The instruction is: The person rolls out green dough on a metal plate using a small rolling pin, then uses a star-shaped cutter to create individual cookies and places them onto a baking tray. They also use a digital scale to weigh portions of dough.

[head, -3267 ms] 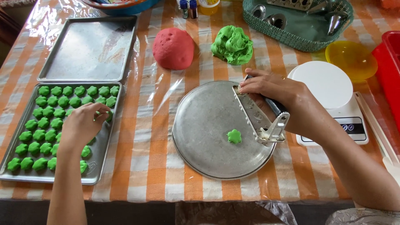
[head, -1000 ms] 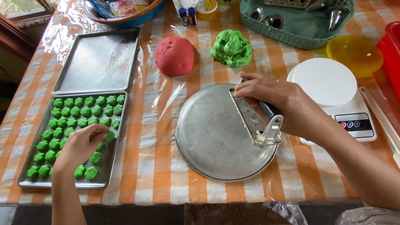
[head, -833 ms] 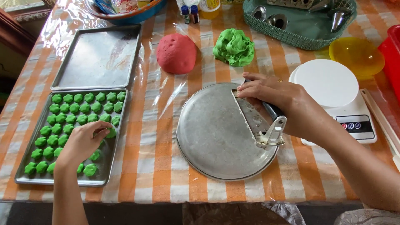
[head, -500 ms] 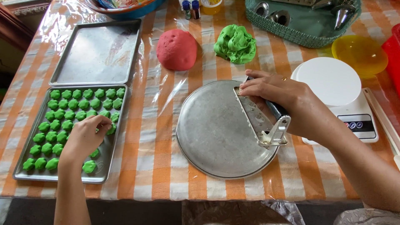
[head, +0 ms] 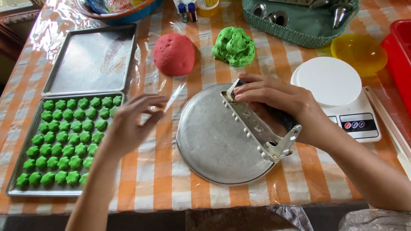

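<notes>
Cookie press (head: 261, 128), a long metal tool with a row of small bumps along its edge and a bracket at its near end, is lying slantwise across a round, dull grey metal pan (head: 209, 141) in the middle of the table. The right hand (head: 278, 100) is resting on top of the press, its fingers curled down over the far end and clasping it against the pan. The pan's flat bottom is showing scuffs and a soft sheen.

The left hand (head: 132, 124) is hovering in the air with fingers spread and loose, gripping nothing, just beside the right edge of a rectangular metal tray (head: 25, 190). That tray is carrying neat rows of small green dough pieces (head: 64, 137), each lobed like a little flower. A second tray (head: 92, 60) of the same kind is lying bare beyond it, its surface smeared and glossy.

A smooth, rounded lump of red dough (head: 174, 53) with tiny pits is sitting past the pan, and a crumpled, folded mass of green dough (head: 234, 45) is sitting near it. To the right, a white kitchen scale (head: 338, 90) with a round platform is standing just beside the right wrist. A clear yellow bowl (head: 359, 51) and a woven green basket (head: 299, 30) are standing further back. An orange-and-white checked cloth (head: 171, 188) under wrinkled clear plastic is covering the table.
</notes>
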